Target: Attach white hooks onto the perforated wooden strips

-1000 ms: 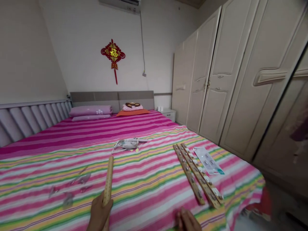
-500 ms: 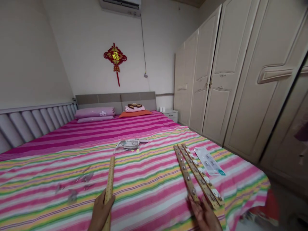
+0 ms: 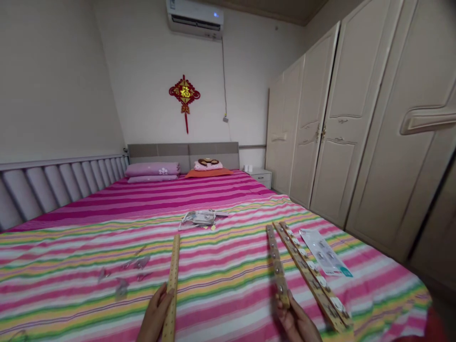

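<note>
In the head view, my left hand [image 3: 156, 313] grips the lower part of a long light wooden strip [image 3: 174, 268] with rows of small holes, which points away from me. My right hand [image 3: 298, 320] pinches the near end of another wooden strip [image 3: 275, 259] with a row of round shiny metal pieces along it. To its right lie two more strips side by side: a wooden strip with metal pieces [image 3: 309, 278] and one with white round pieces [image 3: 322, 281]. A blister pack [image 3: 326, 252] rests beyond them. Small clear plastic pieces [image 3: 141, 262] are scattered left of my left hand.
A clear packet with cords [image 3: 201, 217] lies farther up the striped bed sheet [image 3: 221, 266]. Folded bedding [image 3: 153, 171] sits by the headboard [image 3: 160, 151]. A padded rail [image 3: 71, 183] runs along the left, and a wardrobe [image 3: 333, 166] stands on the right.
My right hand has closed on the near end of the strip with metal pieces and drawn it away from the two beside it. The view has tilted up and turned left.
</note>
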Tool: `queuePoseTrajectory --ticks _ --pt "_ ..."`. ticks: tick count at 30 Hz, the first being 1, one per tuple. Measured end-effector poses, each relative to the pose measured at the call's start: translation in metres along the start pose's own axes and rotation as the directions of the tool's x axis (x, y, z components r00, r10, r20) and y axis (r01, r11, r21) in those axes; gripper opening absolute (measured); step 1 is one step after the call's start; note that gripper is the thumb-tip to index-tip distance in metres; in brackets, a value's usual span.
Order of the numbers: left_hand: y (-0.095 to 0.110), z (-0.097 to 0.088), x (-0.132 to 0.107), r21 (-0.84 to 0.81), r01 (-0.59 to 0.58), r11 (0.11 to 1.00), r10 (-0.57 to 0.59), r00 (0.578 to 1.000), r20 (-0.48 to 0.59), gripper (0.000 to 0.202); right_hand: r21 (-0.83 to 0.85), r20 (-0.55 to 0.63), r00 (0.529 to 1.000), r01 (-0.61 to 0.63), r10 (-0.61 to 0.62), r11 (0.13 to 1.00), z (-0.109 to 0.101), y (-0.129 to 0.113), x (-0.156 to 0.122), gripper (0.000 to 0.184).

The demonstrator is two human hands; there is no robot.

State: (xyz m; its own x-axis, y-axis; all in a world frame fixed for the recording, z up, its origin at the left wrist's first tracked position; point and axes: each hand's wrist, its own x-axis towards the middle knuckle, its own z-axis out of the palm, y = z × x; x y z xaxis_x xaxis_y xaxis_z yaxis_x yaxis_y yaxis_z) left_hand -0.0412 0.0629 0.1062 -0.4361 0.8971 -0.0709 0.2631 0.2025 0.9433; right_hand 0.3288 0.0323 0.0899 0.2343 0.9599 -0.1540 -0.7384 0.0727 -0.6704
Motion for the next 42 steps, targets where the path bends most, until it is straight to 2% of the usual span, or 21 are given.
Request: queuePoseTrajectory --ticks 3,5,10,12,13,15,19,23,28,33,39,41,42 --pt "0.001 -0.002 -0.011 -0.085 -0.048 0.995 0.047 0.999 -0.012 0.058 -0.046 0.026 0.995 -0.093 0.094 0.995 0.015 0.020 -0.004 0.026" --pt "0.003 0.000 -0.022 -0.153 -0.032 0.988 0.031 0.999 -0.012 0.056 -0.058 0.054 0.988 -0.145 0.148 0.988 0.033 0.033 -0.010 0.029" --pt "0.016 0.020 -0.048 -0.421 0.065 0.905 -0.001 0.989 0.149 0.056 -0.104 0.220 0.939 -0.247 0.265 0.963 0.103 0.067 -0.027 0.028" --pt "0.026 0.028 -0.049 -0.472 0.047 0.881 0.010 0.993 0.117 0.058 -0.134 0.275 0.919 -0.253 0.281 0.958 0.133 0.084 -0.031 0.027" --pt "0.031 0.031 -0.047 -0.444 0.037 0.895 0.012 0.994 0.108 0.059 -0.154 0.301 0.908 -0.254 0.290 0.955 0.146 0.094 -0.033 0.027" --pt "0.041 0.032 -0.039 -0.399 -0.031 0.916 0.036 0.999 0.006 0.059 -0.202 0.368 0.878 -0.246 0.306 0.948 0.167 0.116 -0.034 0.029" --pt "0.048 0.019 -0.017 -0.284 -0.156 0.946 0.111 0.979 -0.168 0.054 -0.326 0.482 0.814 -0.178 0.325 0.928 0.196 0.157 -0.035 0.035" --pt "0.041 -0.005 0.006 -0.175 -0.160 0.971 0.123 0.971 -0.207 0.049 -0.444 0.517 0.795 -0.068 0.318 0.893 0.216 0.181 -0.032 0.041" --pt "0.026 -0.033 0.034 -0.105 -0.204 0.973 0.176 0.957 -0.232 0.050 -0.489 0.548 0.770 -0.023 0.328 0.872 0.233 0.197 -0.025 0.049" --pt "0.014 -0.050 0.054 -0.120 -0.214 0.969 0.197 0.971 -0.136 0.049 -0.500 0.549 0.759 -0.038 0.351 0.865 0.238 0.210 -0.017 0.050" --pt "0.001 -0.062 0.081 -0.211 -0.131 0.969 0.129 0.991 -0.020 0.051 -0.456 0.529 0.765 -0.109 0.367 0.883 0.239 0.209 -0.009 0.048" --pt "0.002 -0.071 0.089 -0.144 -0.138 0.980 0.138 0.990 -0.010 0.052 -0.450 0.522 0.771 -0.114 0.365 0.886 0.238 0.204 -0.006 0.047" --pt "0.004 -0.075 0.093 -0.075 -0.180 0.981 0.178 0.983 -0.035 0.051 -0.457 0.518 0.774 -0.109 0.363 0.883 0.237 0.202 -0.005 0.047"
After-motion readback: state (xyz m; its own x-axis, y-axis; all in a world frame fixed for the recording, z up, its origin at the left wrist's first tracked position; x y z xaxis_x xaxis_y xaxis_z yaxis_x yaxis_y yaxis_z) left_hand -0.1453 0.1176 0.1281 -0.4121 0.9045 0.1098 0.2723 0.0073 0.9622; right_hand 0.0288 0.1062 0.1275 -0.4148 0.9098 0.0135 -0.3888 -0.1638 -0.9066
